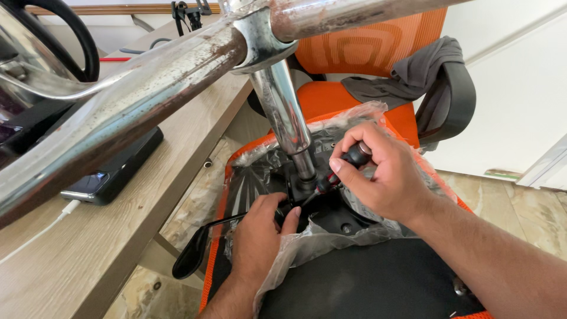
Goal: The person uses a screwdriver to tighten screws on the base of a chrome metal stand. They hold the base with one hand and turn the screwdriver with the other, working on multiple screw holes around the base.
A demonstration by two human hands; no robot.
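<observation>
At centre frame, the screwdriver [339, 171] is light, rigid and slim, best taken by its dark ribbed handle; its tip meets the black mechanism plate [331, 212] under the overturned orange chair seat [354, 277]. The right hand [384, 177] is closed around that handle. The left hand [260, 236] is curled, fingers pressing the plate beside the chrome column [286, 112].

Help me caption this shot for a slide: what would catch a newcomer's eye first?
The rusty chrome chair base sweeps across the top left, its gas-lift column dropping into the black mechanism of an upturned orange seat wrapped in clear plastic. At the centre, the right hand angles a black-and-red screwdriver toward the column's foot, while the left hand rests beside it on the mechanism.
</observation>
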